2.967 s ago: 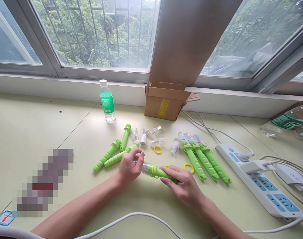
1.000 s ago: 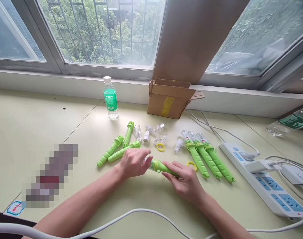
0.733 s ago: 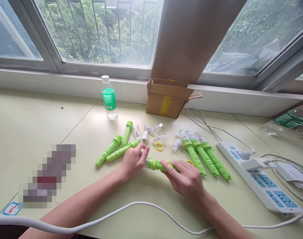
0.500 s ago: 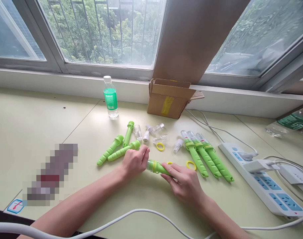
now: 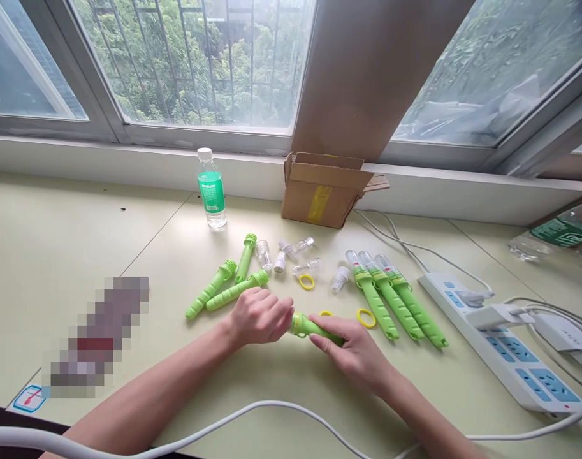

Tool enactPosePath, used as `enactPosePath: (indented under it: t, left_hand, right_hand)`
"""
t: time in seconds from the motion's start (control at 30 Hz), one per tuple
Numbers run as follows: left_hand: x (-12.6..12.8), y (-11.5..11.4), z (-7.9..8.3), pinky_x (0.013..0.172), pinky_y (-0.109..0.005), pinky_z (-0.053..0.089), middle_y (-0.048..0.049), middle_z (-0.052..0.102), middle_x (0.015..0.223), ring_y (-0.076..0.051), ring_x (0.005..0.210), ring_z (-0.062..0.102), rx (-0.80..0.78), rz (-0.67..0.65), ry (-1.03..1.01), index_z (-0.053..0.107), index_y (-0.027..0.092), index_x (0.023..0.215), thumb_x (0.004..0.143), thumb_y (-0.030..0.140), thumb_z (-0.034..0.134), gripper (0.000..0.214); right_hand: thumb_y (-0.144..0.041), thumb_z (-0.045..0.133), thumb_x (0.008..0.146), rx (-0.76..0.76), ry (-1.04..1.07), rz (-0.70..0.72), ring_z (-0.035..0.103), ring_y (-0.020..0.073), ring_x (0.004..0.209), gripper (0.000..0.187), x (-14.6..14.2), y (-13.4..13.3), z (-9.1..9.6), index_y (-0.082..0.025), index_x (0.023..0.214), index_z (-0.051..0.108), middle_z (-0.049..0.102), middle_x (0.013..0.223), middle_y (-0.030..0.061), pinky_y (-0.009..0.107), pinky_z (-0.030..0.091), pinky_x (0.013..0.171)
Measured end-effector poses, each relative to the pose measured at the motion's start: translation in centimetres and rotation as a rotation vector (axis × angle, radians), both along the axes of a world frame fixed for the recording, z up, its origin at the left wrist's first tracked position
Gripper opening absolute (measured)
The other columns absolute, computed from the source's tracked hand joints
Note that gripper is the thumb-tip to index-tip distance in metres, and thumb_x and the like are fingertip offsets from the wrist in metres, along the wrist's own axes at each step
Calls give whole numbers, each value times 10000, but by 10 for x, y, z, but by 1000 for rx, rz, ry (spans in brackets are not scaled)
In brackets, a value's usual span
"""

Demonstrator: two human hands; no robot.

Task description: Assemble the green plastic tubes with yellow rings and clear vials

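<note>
A green ribbed plastic tube [image 5: 310,326] lies between my hands, roughly level above the table. My right hand [image 5: 355,347] grips its body from the right. Wrapped round its other end is my left hand [image 5: 264,315], covering the clear cap almost fully. Just left of that hand lie several loose green tubes [image 5: 211,289] with bare threaded ends. Beyond my hands are clear plastic caps [image 5: 264,254], white ribbed pieces [image 5: 340,279] and yellow rings [image 5: 366,317]. To the right, three capped green tubes [image 5: 398,299] lie side by side.
A water bottle [image 5: 211,191] and an open cardboard box [image 5: 319,194] stand by the window. At the right lie a white power strip [image 5: 501,347] with plugs and another bottle [image 5: 565,231]. A white cable [image 5: 262,405] crosses the front. A pixelated item [image 5: 99,338] is at left.
My left hand has turned and slid right over the clear cap, which showed before and is now mostly covered. My right hand and the tube have shifted slightly right.
</note>
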State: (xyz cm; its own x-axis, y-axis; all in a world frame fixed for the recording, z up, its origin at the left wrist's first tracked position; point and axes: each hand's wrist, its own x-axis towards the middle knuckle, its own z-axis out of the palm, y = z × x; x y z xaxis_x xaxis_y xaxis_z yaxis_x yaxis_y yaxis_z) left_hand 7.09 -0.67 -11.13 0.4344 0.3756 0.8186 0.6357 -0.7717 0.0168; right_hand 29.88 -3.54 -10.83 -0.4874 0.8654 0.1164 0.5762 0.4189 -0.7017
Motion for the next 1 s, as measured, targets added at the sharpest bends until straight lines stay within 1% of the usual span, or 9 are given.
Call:
enactPosePath:
  t: [0.1, 0.2, 0.27, 0.33, 0.43, 0.53, 0.7, 0.83, 1.0]
  left_hand:
    - [5, 3, -4, 467, -236, 351, 35, 557, 517, -103, 433, 507, -326, 89, -150, 569, 152, 871, 915, 282, 484, 161]
    - [9, 5, -4, 452, -226, 330, 53, 510, 464, -100, 411, 486, -732, 142, -259, 547, 180, 791, 960, 388, 425, 294]
    - [10, 6, -3, 439, -228, 302, 58, 463, 437, -101, 400, 453, -874, 153, -309, 510, 192, 724, 975, 429, 375, 371]
    - [10, 6, -3, 435, -230, 285, 58, 439, 430, -100, 393, 427, -899, 167, -336, 483, 195, 698, 980, 429, 357, 388]
    - [9, 5, -7, 434, -235, 273, 63, 425, 423, -99, 369, 399, -800, 187, -294, 497, 194, 732, 978, 384, 371, 335]
    - [7, 4, -12, 425, -243, 256, 58, 445, 437, -100, 358, 398, -595, 181, -198, 518, 189, 757, 974, 324, 375, 293]
    - [2, 4, -9, 412, -242, 246, 53, 478, 450, -98, 358, 422, -289, 87, -97, 533, 175, 784, 954, 235, 388, 231]
    - [0, 2, -2, 428, -238, 271, 43, 495, 460, -92, 367, 414, -170, 38, -36, 527, 169, 749, 936, 204, 386, 236]
    - [-2, -2, 4, 452, -265, 275, 25, 496, 470, -110, 392, 407, -21, -13, 35, 546, 173, 742, 920, 251, 415, 234]
  right_hand:
    - [-299, 548, 929, 441, -167, -65, 520, 141, 557, 297, 0, 2, -12, -171, 1149, 702, 643, 686, 40, 262, 348, 540]
    - [-255, 608, 903, 786, -278, -66, 539, 144, 592, 237, 2, 5, -14, -189, 1101, 721, 648, 690, 45, 273, 325, 579]
    - [-229, 639, 885, 903, -315, -58, 565, 152, 639, 229, 4, 7, -12, -199, 1096, 723, 668, 730, 53, 279, 334, 620]
    - [-222, 639, 886, 922, -330, -45, 570, 153, 647, 240, 4, 7, -10, -192, 1111, 716, 667, 732, 53, 282, 332, 623]
    - [-255, 590, 920, 796, -299, -19, 534, 136, 580, 251, 3, 6, -11, -166, 1125, 704, 632, 675, 33, 273, 312, 562]
    - [-281, 543, 943, 613, -245, -10, 505, 128, 534, 272, 3, 4, -12, -152, 1128, 694, 619, 657, 22, 267, 315, 519]
    - [-315, 508, 945, 299, -144, -5, 584, 155, 609, 310, 2, -1, -8, -172, 1155, 686, 679, 774, 56, 265, 430, 576]
    - [-372, 525, 927, -30, -18, 2, 600, 176, 674, 335, 0, -2, 2, -222, 1173, 695, 681, 758, 29, 270, 473, 616]
    - [-433, 507, 932, -371, 130, 122, 555, 154, 651, 398, 1, 2, 18, -222, 1226, 673, 660, 749, -1, 260, 451, 597]
